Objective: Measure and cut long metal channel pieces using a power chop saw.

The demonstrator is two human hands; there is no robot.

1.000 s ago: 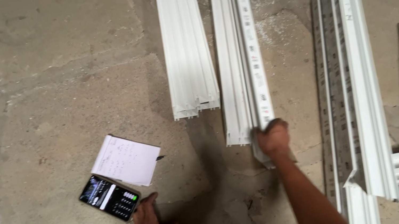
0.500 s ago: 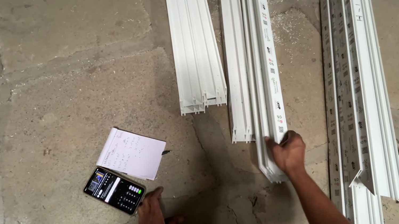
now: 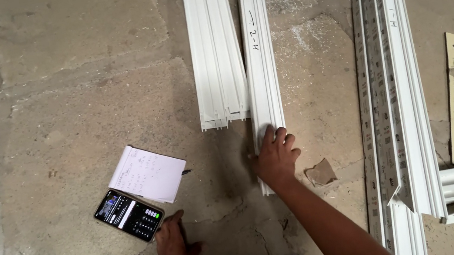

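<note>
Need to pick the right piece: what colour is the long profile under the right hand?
White, with a small dark handwritten mark; the long profile under the right hand shows best in the head view.

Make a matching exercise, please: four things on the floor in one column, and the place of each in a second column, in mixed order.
Things:
1. phone
2. white paper sheet
3. long white profile
4. brown cardboard scrap

Places:
A. under the right hand, near its lower end
B. on the concrete, just right of the right hand
C. just ahead of the left hand, screen lit
D. beside the phone, on its upper right

Pairs: 1-C, 2-D, 3-A, 4-B
</note>
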